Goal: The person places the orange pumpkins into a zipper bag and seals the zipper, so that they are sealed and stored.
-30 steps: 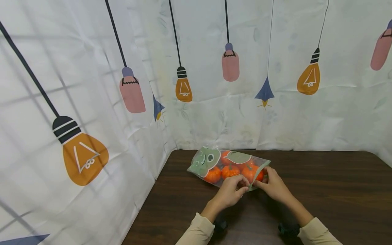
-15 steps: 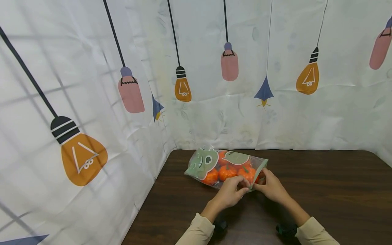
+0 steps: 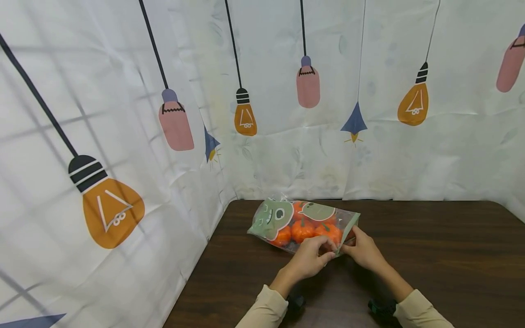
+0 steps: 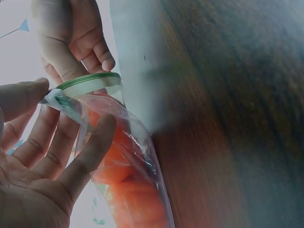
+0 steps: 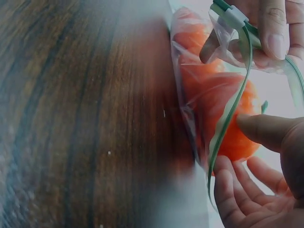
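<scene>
A clear zip bag (image 3: 272, 219) with a green frog-like print lies tilted on the table, holding several small orange pumpkins (image 3: 302, 231). Its mouth, edged by a green zip strip (image 3: 348, 228), faces right and stands apart in both wrist views. My left hand (image 3: 308, 259) pinches the near corner of the mouth between thumb and finger, by the white slider (image 5: 236, 18). At the mouth, my right hand (image 3: 367, 252) holds a pumpkin (image 5: 240, 140), thumb on one side and fingertips under it. Bag film partly covers that pumpkin, so how deep it sits is hard to tell.
The dark wooden table (image 3: 443, 255) extends to the right of the bag. A white curtain (image 3: 287, 159) printed with hanging lamps borders it at the back and left. Dark wrist-worn devices (image 3: 295, 303) show beneath the sleeves.
The bag and its pumpkins have shifted slightly left. My right hand has moved a little left with its pumpkin, which shows less beyond the zip strip. My left hand keeps its pinch.
</scene>
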Action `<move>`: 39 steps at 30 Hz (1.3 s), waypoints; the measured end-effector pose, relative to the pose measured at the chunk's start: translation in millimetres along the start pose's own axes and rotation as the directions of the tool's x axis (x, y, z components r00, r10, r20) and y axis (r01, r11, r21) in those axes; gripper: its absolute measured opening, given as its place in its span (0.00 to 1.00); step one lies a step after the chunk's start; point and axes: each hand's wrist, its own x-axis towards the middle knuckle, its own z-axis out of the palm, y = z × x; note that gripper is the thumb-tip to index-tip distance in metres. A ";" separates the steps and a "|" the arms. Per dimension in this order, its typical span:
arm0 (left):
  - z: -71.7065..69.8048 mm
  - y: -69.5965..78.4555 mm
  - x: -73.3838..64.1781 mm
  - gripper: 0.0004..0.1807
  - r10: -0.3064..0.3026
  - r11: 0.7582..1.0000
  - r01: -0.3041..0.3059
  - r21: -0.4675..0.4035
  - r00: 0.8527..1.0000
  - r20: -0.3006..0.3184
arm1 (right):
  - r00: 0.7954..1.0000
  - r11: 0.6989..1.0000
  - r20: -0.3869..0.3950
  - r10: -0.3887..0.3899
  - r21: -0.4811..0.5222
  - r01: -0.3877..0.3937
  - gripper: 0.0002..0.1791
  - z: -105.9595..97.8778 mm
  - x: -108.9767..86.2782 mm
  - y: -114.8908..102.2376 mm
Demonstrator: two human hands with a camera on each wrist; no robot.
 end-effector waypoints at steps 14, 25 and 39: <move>0.3 -0.4 0.5 0.04 0.000 1.000 0.001 -0.022 1.000 0.023 | 0.997 0.997 0.066 -0.051 0.058 0.047 0.16 -12.0 2.4 2.3; 0.7 1.0 1.7 0.07 0.014 1.000 -0.013 -0.018 0.999 0.043 | 0.994 0.987 -0.095 0.047 0.156 -0.032 0.13 -32.1 0.9 -5.4; 4.3 4.9 0.5 0.14 0.033 0.999 -0.029 -0.035 0.992 0.124 | 0.998 0.989 0.040 -0.049 0.143 0.043 0.23 -38.9 0.7 -6.7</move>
